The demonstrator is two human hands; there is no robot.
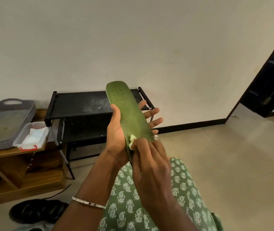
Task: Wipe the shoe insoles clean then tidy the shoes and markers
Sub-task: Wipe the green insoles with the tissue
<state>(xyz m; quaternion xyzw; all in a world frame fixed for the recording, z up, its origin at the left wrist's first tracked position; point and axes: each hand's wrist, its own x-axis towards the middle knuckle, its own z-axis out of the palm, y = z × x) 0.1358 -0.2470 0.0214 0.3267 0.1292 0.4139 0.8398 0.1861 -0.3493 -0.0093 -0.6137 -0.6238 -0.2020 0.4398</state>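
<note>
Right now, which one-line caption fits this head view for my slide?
Left hand grips a green insole while the right hand holds a small pale wipe against its lower end.

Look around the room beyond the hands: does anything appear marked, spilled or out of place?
The black rack's top shelf bears whitish smears toward its right side, odd against dark fabric. Also, black shoes lie on the floor, not shelved.

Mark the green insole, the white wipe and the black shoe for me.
green insole (129, 114): head view, middle of its textured face.
white wipe (132, 138): head view, bunched bit at the insole's lower left edge.
black shoe (37, 210): head view, top of its upper.
</note>
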